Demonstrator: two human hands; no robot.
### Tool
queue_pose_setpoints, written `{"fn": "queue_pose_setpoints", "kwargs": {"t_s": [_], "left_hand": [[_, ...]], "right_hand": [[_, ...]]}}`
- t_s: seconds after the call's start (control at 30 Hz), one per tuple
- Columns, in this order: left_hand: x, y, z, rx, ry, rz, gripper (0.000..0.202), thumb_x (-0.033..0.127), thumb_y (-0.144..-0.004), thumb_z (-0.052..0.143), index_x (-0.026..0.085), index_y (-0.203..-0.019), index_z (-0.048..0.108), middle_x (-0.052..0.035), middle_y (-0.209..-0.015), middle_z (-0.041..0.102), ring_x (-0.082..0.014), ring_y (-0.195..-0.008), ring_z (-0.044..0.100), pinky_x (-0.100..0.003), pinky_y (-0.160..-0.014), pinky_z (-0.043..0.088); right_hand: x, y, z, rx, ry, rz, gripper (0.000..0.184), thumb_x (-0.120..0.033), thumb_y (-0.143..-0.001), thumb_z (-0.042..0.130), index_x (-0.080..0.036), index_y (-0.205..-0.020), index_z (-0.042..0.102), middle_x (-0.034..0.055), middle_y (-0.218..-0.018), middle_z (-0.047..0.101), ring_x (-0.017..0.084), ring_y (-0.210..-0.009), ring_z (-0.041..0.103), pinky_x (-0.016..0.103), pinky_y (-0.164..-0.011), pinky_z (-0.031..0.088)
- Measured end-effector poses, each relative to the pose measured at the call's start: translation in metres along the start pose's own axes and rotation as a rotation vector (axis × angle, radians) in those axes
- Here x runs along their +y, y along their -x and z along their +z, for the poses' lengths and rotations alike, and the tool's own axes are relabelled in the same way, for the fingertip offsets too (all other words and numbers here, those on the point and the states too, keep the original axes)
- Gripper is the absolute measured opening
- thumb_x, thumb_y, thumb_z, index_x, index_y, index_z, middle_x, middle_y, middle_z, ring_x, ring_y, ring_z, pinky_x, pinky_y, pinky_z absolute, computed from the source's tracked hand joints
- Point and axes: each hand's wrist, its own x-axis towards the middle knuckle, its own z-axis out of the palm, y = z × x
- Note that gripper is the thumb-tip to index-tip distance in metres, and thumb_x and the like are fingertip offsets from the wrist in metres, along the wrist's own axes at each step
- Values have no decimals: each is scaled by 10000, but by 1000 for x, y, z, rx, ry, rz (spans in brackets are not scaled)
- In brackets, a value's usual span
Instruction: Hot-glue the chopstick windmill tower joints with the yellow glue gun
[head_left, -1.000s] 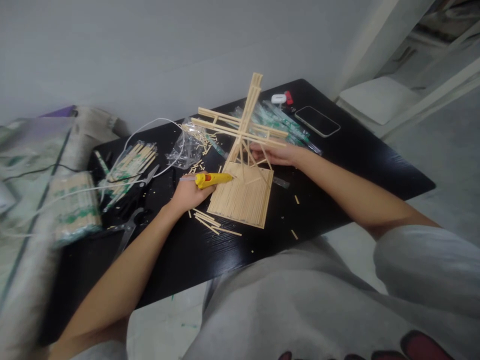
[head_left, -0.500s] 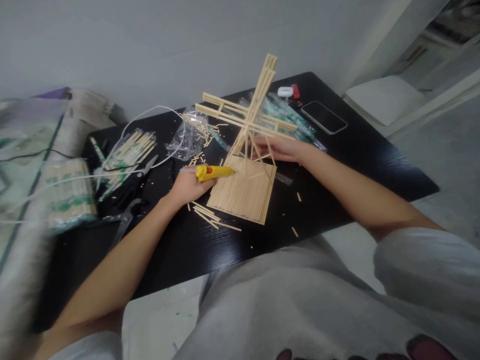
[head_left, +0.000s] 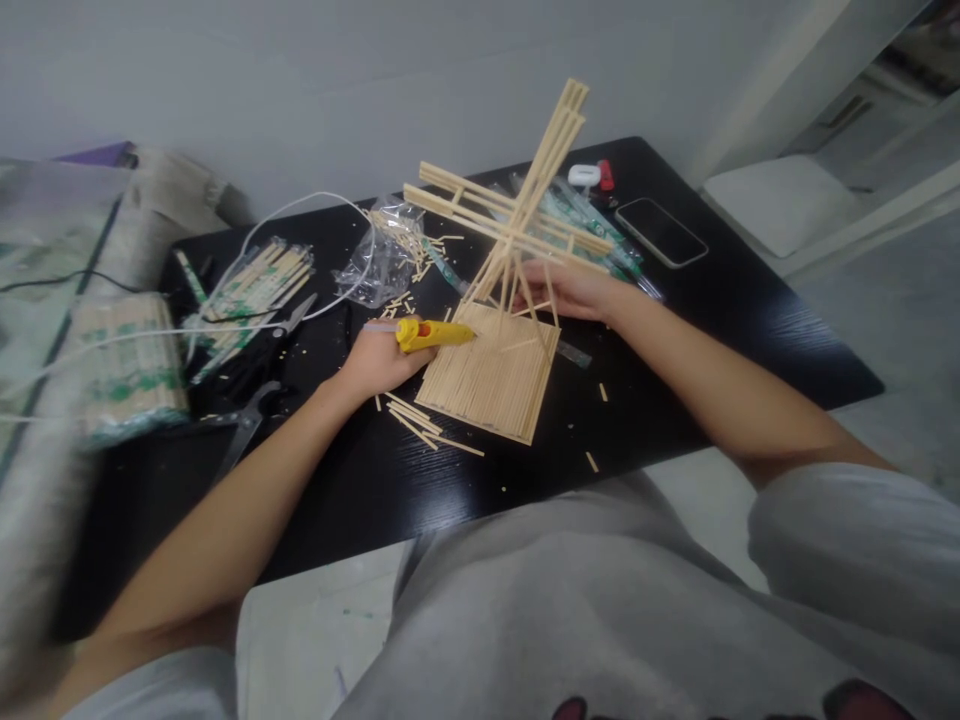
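Nearest the camera is the person's grey garment [head_left: 570,600], and both bare forearms reach from it over the black tabletop [head_left: 712,330]. Take the slatted base [head_left: 491,375] of the stick windmill [head_left: 517,225] as the clock's centre, with twelve pointing away from the person.

At about seven o'clock, just beside the base's near corner, lie a few loose sticks [head_left: 420,425], probably cut pieces left within easy reach. At nine o'clock the left hand [head_left: 375,362] rests on the tabletop, fingers wrapped tight round a yellow glue gun [head_left: 439,333]. The gun lies almost level, with its nozzle touching the left edge of the base. The low, braced grip likely steadies the tip.

At one o'clock the right hand [head_left: 570,290] lies against the leaning struts that carry the crossed blades, apparently so that the frame stands firm. Its fingers stretch toward the struts and touch them. Sticks hide whether they pinch one, so I cannot tell.

Farther left, at eight o'clock, are dark pliers [head_left: 244,430]. At ten o'clock are scissors [head_left: 292,322] and wrapped chopstick packs [head_left: 259,290]. At eleven o'clock a crumpled plastic bag [head_left: 379,270] sits under the loop of a white cord [head_left: 315,200]. Farthest off, at two o'clock, a phone [head_left: 661,232] lies flat, well apart from the hands.
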Motion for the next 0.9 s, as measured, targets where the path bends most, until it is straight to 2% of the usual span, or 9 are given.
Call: {"fn": "queue_pose_setpoints", "kwargs": {"t_s": [0.17, 0.33, 0.5, 0.67, 0.9], "left_hand": [[1, 0, 0, 5, 27, 14, 206, 422, -955, 732, 248, -857, 680, -20, -782, 751, -205, -726, 672, -345, -706, 475], [-1, 0, 1, 6, 24, 7, 214, 425, -949, 758, 245, -856, 688, -24, -807, 769, -204, -748, 674, -337, -704, 470], [2, 0, 0, -3, 28, -2, 207, 414, -958, 747, 238, -862, 693, -27, -820, 766, -212, -762, 690, -341, -727, 492], [3, 0, -1, -7, 35, 8, 214, 405, -954, 746, 246, -844, 653, -11, -755, 706, -206, -727, 653, -345, -713, 465], [1, 0, 1, 11, 27, 6, 202, 395, -951, 756, 241, -854, 669, -17, -785, 738, -202, -732, 662, -343, -704, 459]], "right_hand": [[-1, 2, 1, 18, 17, 2, 129, -160, -1246, 736, -233, -1160, 799, 29, -863, 808, 207, -860, 821, 402, -1041, 769], [-3, 3, 3, 17, 19, 10, 111, -194, -1225, 804, -244, -1127, 785, 19, -863, 805, 206, -873, 820, 393, -1048, 757], [-3, 4, 5, -4, 12, -6, 153, -174, -1244, 761, -231, -1104, 780, 13, -817, 770, 200, -851, 811, 373, -1006, 759], [-4, 7, 9, 38, 18, -4, 152, -176, -1234, 785, -231, -1092, 781, 20, -807, 762, 209, -831, 816, 371, -968, 759], [-6, 8, 11, 44, 43, -2, 132, -198, -1247, 749, -258, -1140, 799, 17, -783, 749, 223, -837, 814, 368, -929, 762]]}}
